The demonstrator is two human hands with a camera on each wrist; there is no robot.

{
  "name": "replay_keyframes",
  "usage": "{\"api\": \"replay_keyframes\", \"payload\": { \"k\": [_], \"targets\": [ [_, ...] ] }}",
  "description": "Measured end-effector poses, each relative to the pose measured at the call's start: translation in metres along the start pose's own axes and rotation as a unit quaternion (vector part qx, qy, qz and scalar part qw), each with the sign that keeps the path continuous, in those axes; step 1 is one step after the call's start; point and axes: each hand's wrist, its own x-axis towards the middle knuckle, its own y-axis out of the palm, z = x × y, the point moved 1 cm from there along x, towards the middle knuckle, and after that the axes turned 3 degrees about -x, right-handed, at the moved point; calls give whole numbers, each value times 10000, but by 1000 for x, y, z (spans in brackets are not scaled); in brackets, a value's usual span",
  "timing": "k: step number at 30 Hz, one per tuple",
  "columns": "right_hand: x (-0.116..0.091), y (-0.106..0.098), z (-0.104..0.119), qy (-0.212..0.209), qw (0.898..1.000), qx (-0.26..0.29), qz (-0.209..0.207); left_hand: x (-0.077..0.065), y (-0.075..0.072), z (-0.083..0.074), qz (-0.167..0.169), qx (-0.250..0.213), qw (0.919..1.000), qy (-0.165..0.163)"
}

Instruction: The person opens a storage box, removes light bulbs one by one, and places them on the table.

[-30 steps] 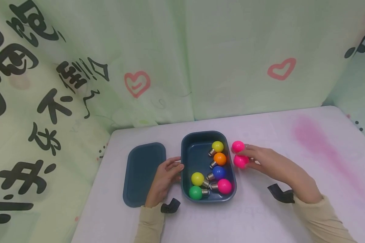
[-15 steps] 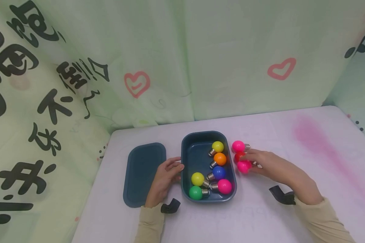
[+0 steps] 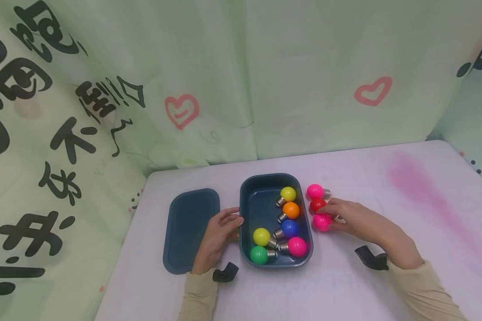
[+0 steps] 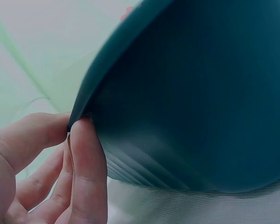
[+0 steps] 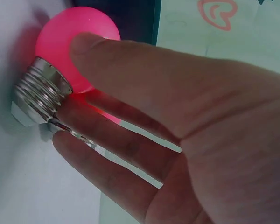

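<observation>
My left hand [image 3: 218, 236] pinches the left rim of a dark blue box [image 3: 245, 183] between thumb and finger, as the left wrist view shows the wall [image 4: 186, 107] close up. Inside lie a yellow bulb [image 3: 288, 194], an orange one, a blue one, a pink one, a second yellow and a green bulb [image 3: 259, 255]. Right of the box, my right hand [image 3: 357, 218] holds a pink light bulb [image 3: 322, 222] with the thumb on its globe [image 5: 60, 42]. A red bulb [image 3: 317, 205] sits just beyond it, partly behind the fingers, and another pink bulb [image 3: 315, 191] lies farther back.
A dark blue lid [image 3: 190, 227] lies flat to the left of the box. All rests on a white-covered table [image 3: 289, 294] with a pink stain [image 3: 419, 183] at the right. A printed pale green curtain [image 3: 297, 80] hangs behind it.
My right hand has drawn a pink bulb slightly toward the near side, uncovering the red bulb and the far pink bulb's metal base. The left hand stays put.
</observation>
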Motion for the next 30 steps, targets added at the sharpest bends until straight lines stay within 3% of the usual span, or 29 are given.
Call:
{"api": "replay_keyframes", "payload": {
  "k": [18,30],
  "targets": [
    [2,1,-1,177,9996,-228,-72,0,0,1,-26,-31,10000,-18],
    [5,-8,17,186,9992,-286,-209,1,0,1,-8,-28,10000,-35]
  ]
}}
